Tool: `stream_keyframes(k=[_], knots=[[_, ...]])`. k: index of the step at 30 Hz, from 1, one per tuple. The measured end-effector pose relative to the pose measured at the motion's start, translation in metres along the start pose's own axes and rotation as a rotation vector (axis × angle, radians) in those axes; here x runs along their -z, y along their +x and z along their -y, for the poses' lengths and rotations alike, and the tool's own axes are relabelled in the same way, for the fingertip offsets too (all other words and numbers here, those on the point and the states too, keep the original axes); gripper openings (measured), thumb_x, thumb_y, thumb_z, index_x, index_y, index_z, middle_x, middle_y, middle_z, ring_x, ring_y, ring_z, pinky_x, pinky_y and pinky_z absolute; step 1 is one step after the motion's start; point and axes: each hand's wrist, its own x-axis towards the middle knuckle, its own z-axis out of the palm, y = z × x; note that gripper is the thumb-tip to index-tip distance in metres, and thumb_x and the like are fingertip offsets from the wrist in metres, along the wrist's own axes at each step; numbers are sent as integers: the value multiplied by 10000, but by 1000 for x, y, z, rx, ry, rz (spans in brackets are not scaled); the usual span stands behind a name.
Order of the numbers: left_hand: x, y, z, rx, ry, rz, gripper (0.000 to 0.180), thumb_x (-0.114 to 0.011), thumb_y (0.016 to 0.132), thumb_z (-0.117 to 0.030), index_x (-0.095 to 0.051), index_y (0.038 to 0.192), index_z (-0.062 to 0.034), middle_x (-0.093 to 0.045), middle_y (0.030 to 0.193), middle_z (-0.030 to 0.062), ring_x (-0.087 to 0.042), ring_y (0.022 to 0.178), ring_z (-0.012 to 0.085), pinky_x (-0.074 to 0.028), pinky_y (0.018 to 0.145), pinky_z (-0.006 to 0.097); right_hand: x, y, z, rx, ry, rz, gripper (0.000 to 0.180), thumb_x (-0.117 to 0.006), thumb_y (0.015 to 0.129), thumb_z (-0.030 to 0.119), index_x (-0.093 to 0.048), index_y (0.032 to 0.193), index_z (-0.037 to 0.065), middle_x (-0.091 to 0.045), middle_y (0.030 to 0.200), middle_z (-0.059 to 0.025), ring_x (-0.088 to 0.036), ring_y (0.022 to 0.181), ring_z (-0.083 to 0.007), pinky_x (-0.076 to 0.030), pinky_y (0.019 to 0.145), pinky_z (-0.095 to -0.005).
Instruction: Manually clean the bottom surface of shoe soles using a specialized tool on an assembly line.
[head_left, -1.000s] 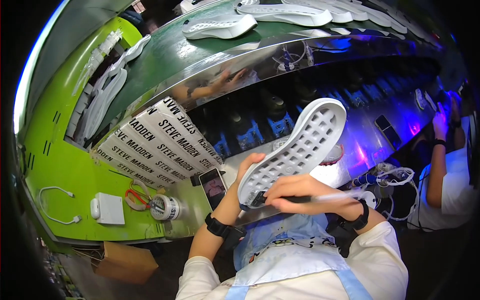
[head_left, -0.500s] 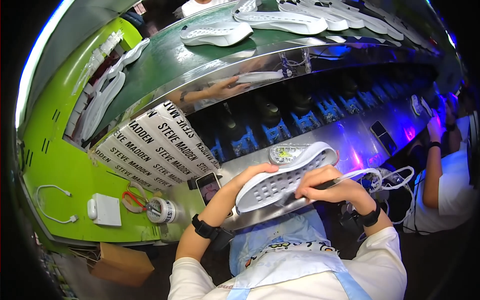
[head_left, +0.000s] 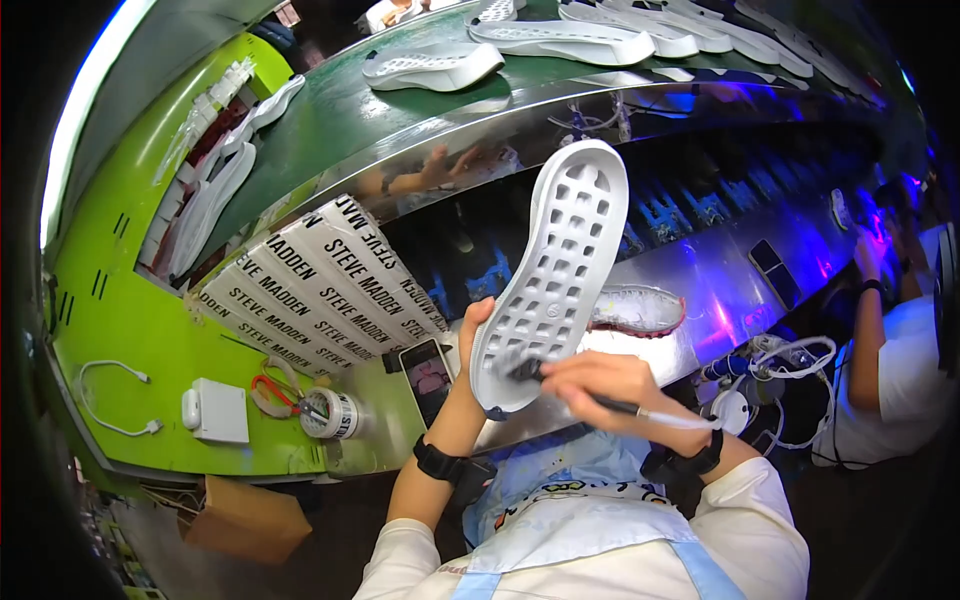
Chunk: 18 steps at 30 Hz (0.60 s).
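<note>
A white shoe sole (head_left: 568, 235) is held up before me, its toe pointing away and its gridded hollow side facing me. Along its left edge my left hand (head_left: 474, 325) is closed; the thumb shows and the other fingers are hidden behind the sole. My right hand (head_left: 615, 385) pinches a brush (head_left: 598, 400) with a dark handle and a white tube at its back end. The dark bristles touch the hollow near the sole's heel end. Behind the sole, a pale shoe-shaped piece with a reddish rim (head_left: 640, 310) lies on the metal ledge.
Several white soles (head_left: 560, 42) line the green conveyor (head_left: 350, 130). A wrapped box (head_left: 325, 275), phone (head_left: 428, 380), round tub (head_left: 328, 414) and scissors (head_left: 276, 393) are at left. Blue brackets (head_left: 660, 215) fill the dark recess. Another person's arm (head_left: 866, 320) is at right.
The sole has turned from lying slanted to standing nearly upright, hollow side toward me. My right hand has moved down and left with the brush, which now touches the heel end.
</note>
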Motion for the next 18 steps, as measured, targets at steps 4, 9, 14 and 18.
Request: stream_keyframes(k=[4, 9, 14, 18], knots=[[11, -1, -9, 70, -42, 184, 787, -552, 802, -427, -378, 1410, 40, -499, 1350, 264, -564, 1177, 361, -457, 1008, 446, -4, -6, -12, -187, 285, 218, 132, -602, 867, 33, -721, 878, -23, -708, 878, -134, -695, 706, -182, -556, 636, -272], [2, -12, -27, 67, 106, 227, 832, -610, 741, -375, -366, 1420, 40, -502, 1348, 256, -571, 1171, 352, -448, 1024, 411, 25, -7, -2, -544, 626, 147, 202, -558, 900, 62, -704, 851, -68, -692, 813, -149, -667, 622, -182, -533, 580, -260], [-39, -4, -128, -2, 130, 454, 702, -524, 903, -366, -322, 1415, 69, -479, 1353, 267, -583, 1090, 447, -509, 919, 559, 39, -12, -22, -330, 777, -272, 318, -491, 907, 121, -649, 790, -129, -658, 783, -260, -627, 541, -288, -529, 576, -343], [-43, 1, -180, -614, -65, 190, 474, -439, 1004, -256, -379, 1397, 3, -441, 1418, 187, -552, 1160, 344, -537, 946, 412, 42, -18, -27, -275, 682, -403, 303, -490, 906, 129, -635, 793, -111, -658, 789, -257, -619, 536, -285, -520, 555, -342]])
